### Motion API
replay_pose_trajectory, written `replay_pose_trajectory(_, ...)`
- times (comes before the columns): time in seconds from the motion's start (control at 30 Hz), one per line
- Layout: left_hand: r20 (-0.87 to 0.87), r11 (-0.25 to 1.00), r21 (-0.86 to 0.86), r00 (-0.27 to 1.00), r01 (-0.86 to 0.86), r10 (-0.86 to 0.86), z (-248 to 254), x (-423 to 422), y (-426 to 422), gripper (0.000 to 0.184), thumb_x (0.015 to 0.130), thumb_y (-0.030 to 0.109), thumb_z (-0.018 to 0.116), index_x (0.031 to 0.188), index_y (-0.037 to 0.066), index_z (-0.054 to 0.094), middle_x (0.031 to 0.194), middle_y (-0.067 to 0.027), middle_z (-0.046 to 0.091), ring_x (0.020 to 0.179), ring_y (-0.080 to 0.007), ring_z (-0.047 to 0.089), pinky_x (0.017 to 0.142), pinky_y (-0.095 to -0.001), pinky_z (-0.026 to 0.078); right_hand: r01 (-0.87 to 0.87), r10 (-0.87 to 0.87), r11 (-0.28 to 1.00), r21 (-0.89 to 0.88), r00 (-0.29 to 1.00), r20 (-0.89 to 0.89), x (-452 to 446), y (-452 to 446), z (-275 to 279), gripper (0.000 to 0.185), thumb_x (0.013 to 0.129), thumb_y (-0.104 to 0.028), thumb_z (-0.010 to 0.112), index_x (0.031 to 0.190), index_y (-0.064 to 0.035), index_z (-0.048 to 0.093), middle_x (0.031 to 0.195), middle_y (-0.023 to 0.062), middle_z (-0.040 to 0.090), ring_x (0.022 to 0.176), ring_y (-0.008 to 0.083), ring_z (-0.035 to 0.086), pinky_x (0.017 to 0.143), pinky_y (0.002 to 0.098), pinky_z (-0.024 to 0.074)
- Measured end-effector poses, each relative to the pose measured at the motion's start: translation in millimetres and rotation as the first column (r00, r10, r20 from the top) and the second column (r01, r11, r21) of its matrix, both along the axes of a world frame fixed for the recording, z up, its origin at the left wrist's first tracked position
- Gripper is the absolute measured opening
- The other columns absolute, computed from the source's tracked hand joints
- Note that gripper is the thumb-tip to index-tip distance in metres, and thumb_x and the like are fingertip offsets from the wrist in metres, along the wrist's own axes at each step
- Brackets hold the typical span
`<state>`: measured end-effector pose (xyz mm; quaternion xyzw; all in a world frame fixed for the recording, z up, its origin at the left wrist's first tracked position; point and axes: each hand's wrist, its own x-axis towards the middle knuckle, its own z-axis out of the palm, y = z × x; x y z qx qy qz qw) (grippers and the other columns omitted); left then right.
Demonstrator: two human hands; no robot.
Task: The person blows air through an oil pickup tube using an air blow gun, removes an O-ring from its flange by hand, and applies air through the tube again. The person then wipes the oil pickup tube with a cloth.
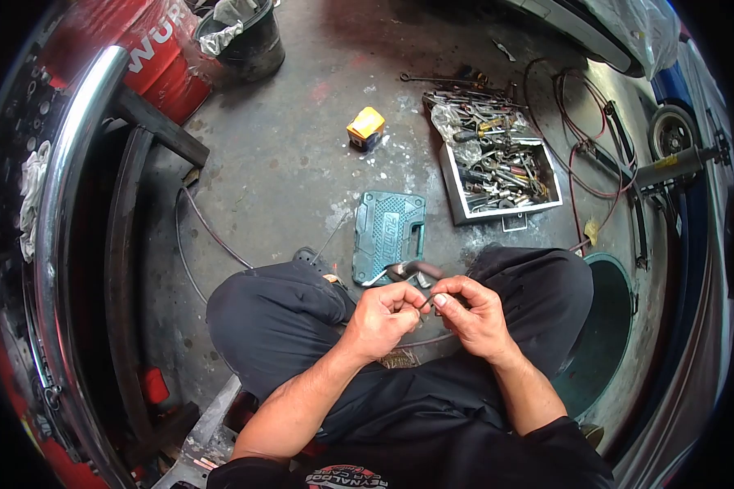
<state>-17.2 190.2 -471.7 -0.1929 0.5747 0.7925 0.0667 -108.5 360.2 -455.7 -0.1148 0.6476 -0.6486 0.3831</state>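
Observation:
My left hand and my right hand meet above my lap, fingers pinched. Between their fingertips is a small, thin dark piece, too small to name and mostly covered by the fingers. Just beyond them a dark curved hose-like part with metal ends shows over the near edge of a teal plastic tool case. The case lies closed on the floor between my knees.
Ahead to the right, a metal drawer overflows with hand tools. A yellow box stands on the floor. Red hoses coil at right, above a large green tub. Dark metal frames, a black bucket and a red drum stand left.

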Motion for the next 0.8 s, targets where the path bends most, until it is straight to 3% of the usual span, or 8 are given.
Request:
replay_pose_trajectory(0.1, -0.055, 0.983, 0.141, 0.991, -0.117, 0.126, -6, -2, 1, 0.012, 0.092, 0.003, 0.06, 0.101, -0.002, 0.067, 0.079, -0.0033, 0.065, 0.069, -0.0083, 0.059, 0.064, -0.0239, 0.048, 0.123, -0.084, 0.984, -0.13, 0.959, 0.269, -3, 0, -1, 0.015, 0.098, -0.013, 0.064, 0.109, -0.0025, 0.065, 0.083, 0.0024, 0.063, 0.06, 0.0039, 0.051, 0.049, 0.0202, 0.0414)
replay_pose_trajectory(0.17, -0.082, 0.958, 0.204, 0.971, -0.203, 0.223, -1, -5, 1, 0.013, 0.095, 0.006, 0.06, 0.104, -0.002, 0.066, 0.081, -0.0042, 0.066, 0.07, -0.0097, 0.06, 0.065, -0.0246, 0.049, 0.147, -0.103, 0.978, -0.15, 0.957, 0.27, -3, -3, -1, 0.015, 0.098, -0.014, 0.064, 0.109, -0.0026, 0.064, 0.08, 0.0036, 0.061, 0.057, 0.0051, 0.05, 0.047, 0.0203, 0.0413)
replay_pose_trajectory(0.27, -0.098, 0.994, 0.103, 0.994, -0.032, 0.042, 3, -7, 4, 0.024, 0.099, 0.018, 0.063, 0.11, -0.004, 0.066, 0.085, -0.0058, 0.067, 0.076, -0.0105, 0.063, 0.067, -0.0246, 0.051, 0.153, -0.106, 0.98, -0.129, 0.943, 0.314, -1, -5, -1, 0.015, 0.098, -0.013, 0.063, 0.109, -0.0026, 0.064, 0.08, 0.0042, 0.061, 0.053, 0.0059, 0.05, 0.046, 0.0207, 0.042)
replay_pose_trajectory(0.43, -0.147, 0.984, 0.157, 0.983, -0.084, 0.108, -5, -5, 10, 0.017, 0.096, 0.011, 0.066, 0.105, -0.003, 0.069, 0.085, -0.0075, 0.071, 0.076, -0.0112, 0.065, 0.067, -0.0249, 0.051, 0.23, -0.182, 0.965, -0.126, 0.933, 0.312, -2, -6, -2, 0.014, 0.099, -0.012, 0.062, 0.108, -0.003, 0.064, 0.078, 0.004, 0.061, 0.05, 0.0058, 0.046, 0.048, 0.0224, 0.0431)
replay_pose_trajectory(0.57, 0.039, 0.98, -0.197, 0.999, -0.023, 0.031, 2, 7, 8, 0.012, 0.093, 0.005, 0.064, 0.098, -0.004, 0.07, 0.078, -0.0074, 0.07, 0.071, -0.0129, 0.066, 0.068, -0.0268, 0.052, 0.327, -0.26, 0.937, -0.125, 0.889, 0.376, -11, -3, 6, 0.011, 0.101, -0.014, 0.058, 0.106, -0.0053, 0.06, 0.078, 0.0039, 0.06, 0.042, 0.0052, 0.037, 0.05, 0.0275, 0.0443)
replay_pose_trajectory(0.63, -0.243, 0.784, -0.591, 0.969, -0.193, 0.056, 13, 5, 6, 0.007, 0.09, 0.003, 0.066, 0.093, -0.004, 0.069, 0.075, -0.009, 0.068, 0.069, -0.0176, 0.066, 0.068, -0.0291, 0.052, 0.333, -0.274, 0.937, -0.104, 0.887, 0.373, -11, -3, 5, 0.011, 0.101, -0.015, 0.058, 0.105, -0.0054, 0.06, 0.077, 0.0037, 0.06, 0.042, 0.0053, 0.037, 0.049, 0.0273, 0.0441)
replay_pose_trajectory(0.67, -0.445, 0.674, -0.657, 0.895, -0.338, 0.016, 15, -1, 6, 0.01, 0.084, -0.001, 0.07, 0.093, -0.002, 0.066, 0.079, -0.0109, 0.066, 0.072, -0.0231, 0.066, 0.069, -0.0317, 0.052, 0.33, -0.279, 0.94, -0.083, 0.886, 0.37, -11, -4, 4, 0.011, 0.101, -0.015, 0.058, 0.105, -0.0055, 0.06, 0.076, 0.0035, 0.059, 0.042, 0.0054, 0.036, 0.049, 0.0271, 0.0438)
replay_pose_trajectory(0.8, -0.49, 0.683, -0.668, 0.866, -0.295, -0.104, 23, -16, 12, 0.032, 0.076, -0.003, 0.076, 0.105, -0.001, 0.062, 0.091, -0.0119, 0.067, 0.084, -0.0261, 0.066, 0.072, -0.0348, 0.053, 0.327, -0.273, 0.942, -0.079, 0.88, 0.388, -11, -7, 5, 0.011, 0.1, -0.015, 0.06, 0.103, -0.0045, 0.062, 0.076, 0.0045, 0.061, 0.043, 0.0053, 0.039, 0.048, 0.0256, 0.0449)
